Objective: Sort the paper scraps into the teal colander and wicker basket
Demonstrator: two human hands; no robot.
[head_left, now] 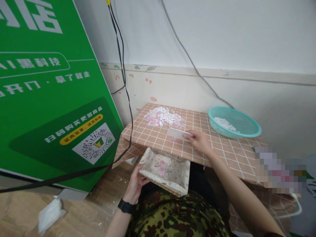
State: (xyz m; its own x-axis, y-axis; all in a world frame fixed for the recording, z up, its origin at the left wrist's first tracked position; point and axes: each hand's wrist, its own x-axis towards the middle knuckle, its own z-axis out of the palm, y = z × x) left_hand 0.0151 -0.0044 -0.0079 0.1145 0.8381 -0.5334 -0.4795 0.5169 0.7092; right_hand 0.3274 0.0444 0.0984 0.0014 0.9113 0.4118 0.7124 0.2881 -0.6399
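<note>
With fingers and thumb at its left side, my left hand (pixel 135 182) grips a wicker basket with a patterned cloth lining (pixel 181 168). The basket is tilted below the table's front edge, and some pinkish small pieces (pixel 161 168) lie inside. My right hand (pixel 198 141) pinches a flat white card (pixel 179 133) by its right end, low over the tabletop. A few pink bits show near the card's lower edge. Beyond the card, a pile of small white and pink flat pieces (pixel 163 117) is spread on the checked cloth.
A brown checked cloth (pixel 197 120) covers the table. At its back right stands a turquoise mesh basket (pixel 254 130) with white pieces inside. A large green sign (pixel 61 98) is at left, with a black cable (pixel 128 95) hanging beside it. White plastic (pixel 50 212) lies on the floor.
</note>
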